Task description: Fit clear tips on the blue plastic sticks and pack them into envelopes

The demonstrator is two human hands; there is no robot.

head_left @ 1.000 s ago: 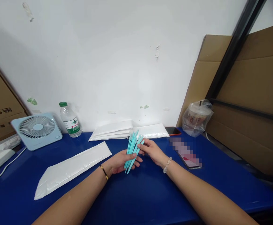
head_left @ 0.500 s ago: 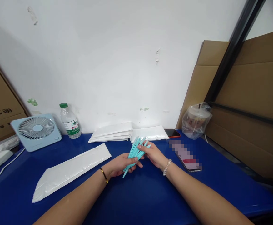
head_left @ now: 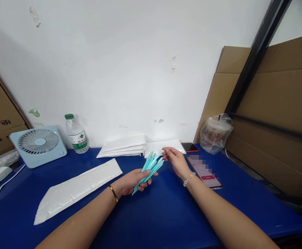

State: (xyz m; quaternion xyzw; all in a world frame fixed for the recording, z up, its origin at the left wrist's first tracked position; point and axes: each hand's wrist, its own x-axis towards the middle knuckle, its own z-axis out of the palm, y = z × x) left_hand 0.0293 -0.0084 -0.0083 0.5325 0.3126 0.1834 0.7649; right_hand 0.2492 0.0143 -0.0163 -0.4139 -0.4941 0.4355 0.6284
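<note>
Several slim turquoise sticks [head_left: 149, 170] are fanned out in my left hand [head_left: 134, 181], its thumb pressed over them and its fingers curled beneath. Just right of their upper tips is my right hand [head_left: 176, 161], with thumb and index finger brought close together at the end of one stick; whether they grip it is too small to tell. Behind the hands, a stack of white padded envelopes [head_left: 123, 145] and another white envelope [head_left: 166, 146] lie against the wall. One more long white envelope [head_left: 78, 188] lies to the left of my left hand.
On the blue table [head_left: 151, 221] stand a light-blue fan [head_left: 39, 147] and a water bottle [head_left: 77, 136] at the left. To the right are a lit phone [head_left: 205, 173], a dark phone [head_left: 190, 147] and a bagged drink cup [head_left: 216, 133]. Cardboard [head_left: 288, 121] borders the right side.
My right hand has moved off the bundle, up and to the right, and its fingers are now at the stick tips. My left hand still holds the sticks, slightly lower.
</note>
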